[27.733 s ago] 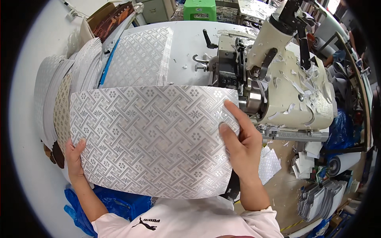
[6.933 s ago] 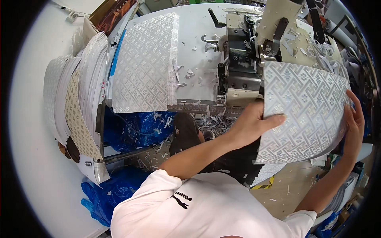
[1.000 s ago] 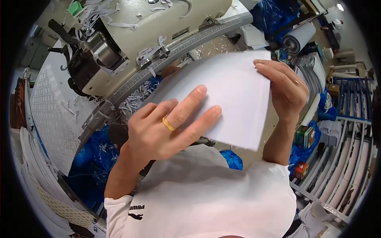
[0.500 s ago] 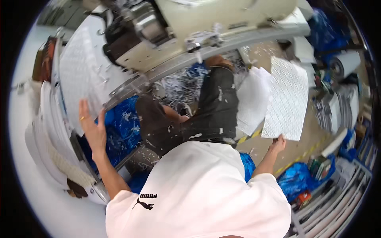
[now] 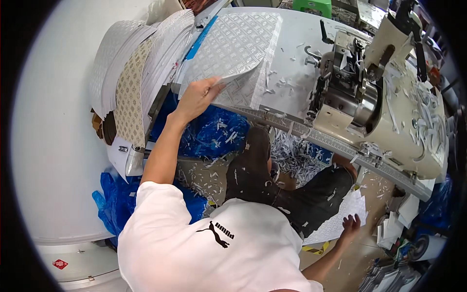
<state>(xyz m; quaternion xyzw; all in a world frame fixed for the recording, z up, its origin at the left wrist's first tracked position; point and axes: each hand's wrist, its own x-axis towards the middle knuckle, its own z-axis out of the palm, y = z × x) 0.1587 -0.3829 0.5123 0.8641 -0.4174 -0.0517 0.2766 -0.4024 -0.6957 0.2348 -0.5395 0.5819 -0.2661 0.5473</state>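
My left hand [image 5: 198, 97] is closed on the near edge of a white sheet with a silvery embossed pattern [image 5: 238, 41], lying on the white tabletop. The sheet's near edge curls up between my fingers, and more patterned paper shows beneath it. Down at the right, my right hand [image 5: 351, 226] has its fingers apart and holds nothing. It is beside a pale patterned sheet [image 5: 335, 221], low next to my right leg; whether they touch, I cannot tell.
A cream machine with metal rollers [image 5: 360, 104] stands on the table's right, strewn with paper shreds. A metal ruler rail [image 5: 331, 143] runs along the front edge. Fanned paper stacks [image 5: 126, 63] lean at the left. Blue plastic bags [image 5: 209, 129] hang below the table.
My view has swung left. My left hand, open before, has taken hold of the sheet on the table. My right hand has let go of the patterned sheet it held.
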